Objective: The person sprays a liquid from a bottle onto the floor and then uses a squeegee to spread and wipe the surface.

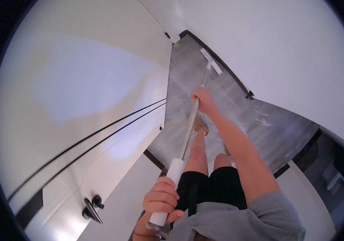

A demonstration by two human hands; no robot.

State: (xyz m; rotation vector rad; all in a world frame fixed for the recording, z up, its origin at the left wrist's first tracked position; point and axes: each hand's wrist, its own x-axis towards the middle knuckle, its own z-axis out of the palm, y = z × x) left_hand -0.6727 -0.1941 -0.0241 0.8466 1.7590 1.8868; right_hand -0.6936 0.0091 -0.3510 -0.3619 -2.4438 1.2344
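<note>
A long-handled floor tool, its head (pixel 211 61) flat and white, lies against the grey floor beside the dark baseboard. My left hand (pixel 163 198) grips the thick white handle grip (pixel 175 171) at the near end. Farther along the pale pole (pixel 189 129), my right hand (pixel 203 98) is closed around the shaft. The head is slightly blurred, and whether it carries a pad or a blade cannot be told.
Grey wood-look floor (pixel 235 111) bears pale smears. A white door (pixel 93 208) with a black handle (pixel 90 208) stands at left, crossed by two black lines. White walls flank the floor. My foot in a tan clog (pixel 200 126) is near the pole. Cluttered, darker space shows beyond an opening at right.
</note>
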